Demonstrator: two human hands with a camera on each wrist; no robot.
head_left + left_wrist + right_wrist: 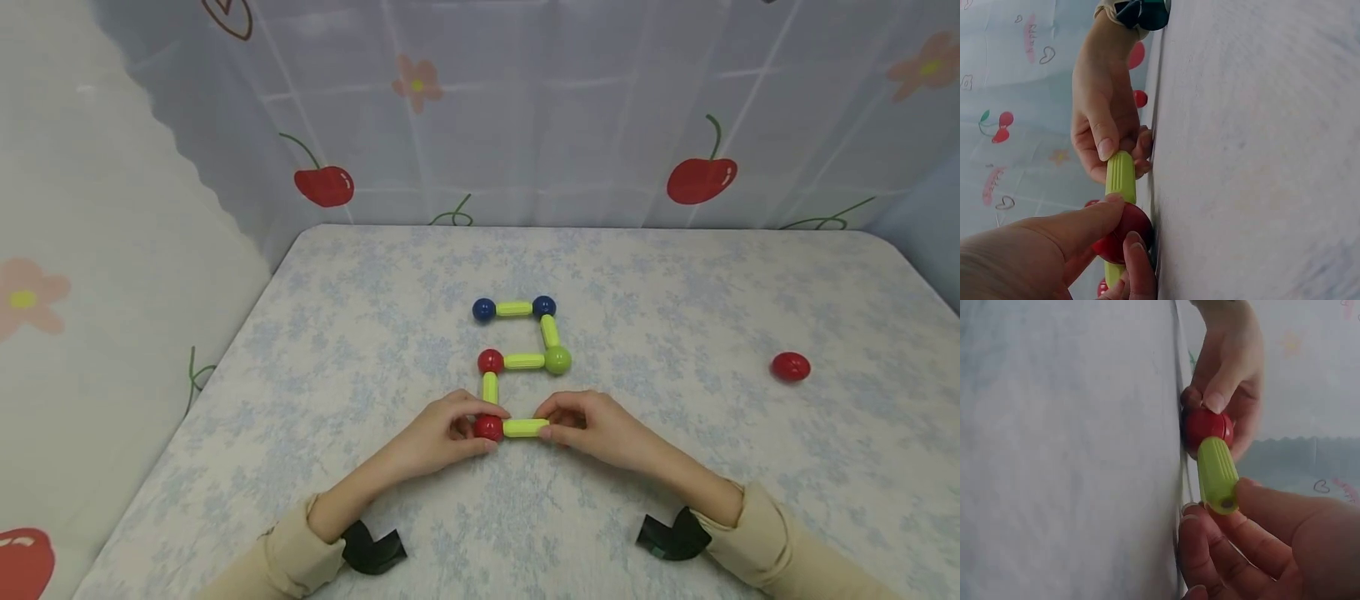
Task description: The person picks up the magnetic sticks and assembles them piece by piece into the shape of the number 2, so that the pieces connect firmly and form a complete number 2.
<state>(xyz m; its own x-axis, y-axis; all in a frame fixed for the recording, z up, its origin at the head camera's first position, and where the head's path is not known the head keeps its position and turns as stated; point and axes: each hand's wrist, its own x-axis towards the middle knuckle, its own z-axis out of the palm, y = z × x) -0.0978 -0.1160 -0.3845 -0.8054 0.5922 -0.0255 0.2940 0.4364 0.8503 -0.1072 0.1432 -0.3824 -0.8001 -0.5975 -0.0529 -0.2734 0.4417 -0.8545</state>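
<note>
My left hand (444, 432) grips the near red ball (489, 427) between thumb and fingers. From the right, my right hand (600, 427) pinches the free end of a yellow-green ribbed rod (1215, 469), whose other end meets that ball. A second rod (490, 387) runs back from the gripped ball to another red ball (491, 361). There the chain turns right along a rod (523, 361) to a green ball (558, 360). Past it, a slanted rod (551, 332) reaches a blue ball (543, 307), and a last rod (513, 308) joins a second blue ball (483, 310).
A loose red ball-like piece (791, 367) lies at the right of the table (360, 333), apart from the chain. A patterned curtain (525, 108) hangs behind the table's far edge and along its left side. Dark bands (373, 550) sit by both cuffs.
</note>
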